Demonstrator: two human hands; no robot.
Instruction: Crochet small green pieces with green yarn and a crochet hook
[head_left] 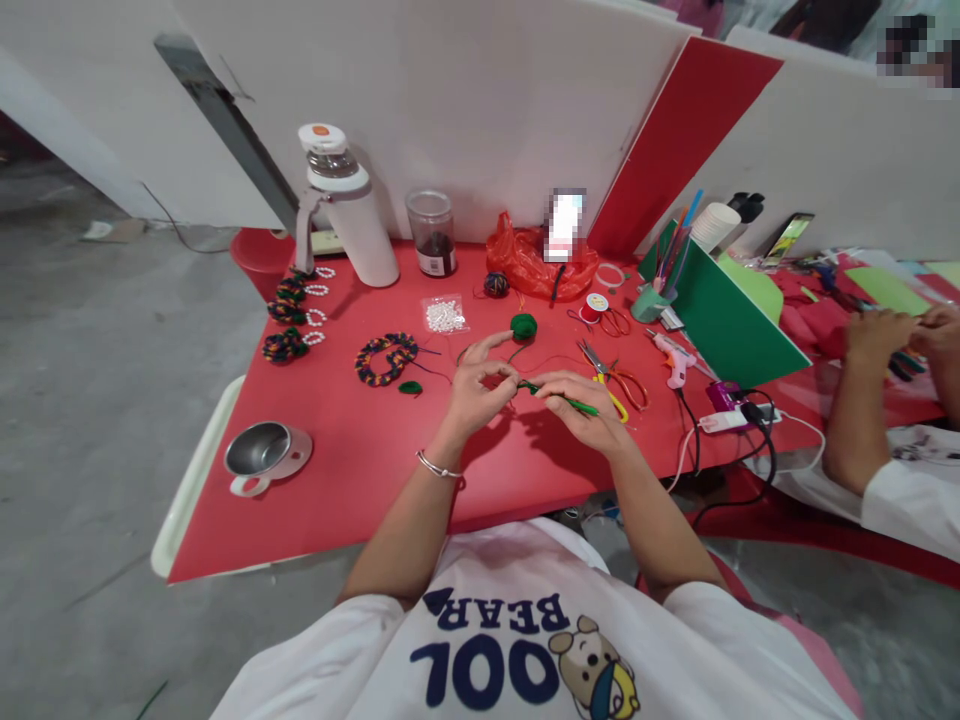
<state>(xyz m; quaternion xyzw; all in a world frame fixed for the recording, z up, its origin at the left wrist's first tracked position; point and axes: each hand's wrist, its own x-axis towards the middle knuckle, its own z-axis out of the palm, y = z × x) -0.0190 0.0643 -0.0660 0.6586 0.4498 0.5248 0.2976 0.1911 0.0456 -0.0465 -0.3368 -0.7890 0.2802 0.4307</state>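
Note:
Above the red table [337,470], my left hand [480,385] pinches a strand of green yarn [529,386], with its index finger raised. My right hand [585,405] is closed on a green crochet hook [581,405] that points toward the left hand. The yarn runs back to a small green ball of yarn [523,325] just behind my hands. A small green crocheted piece [409,387] lies to the left of my left hand.
A multicoloured crocheted ring [385,358], a bag of white beads [445,316], a white flask [352,210], a jar [432,234], a steel cup [262,452], scissors [616,380], a glue gun [675,357] and cables [739,420] lie around. Another person's arms [870,400] work at the right.

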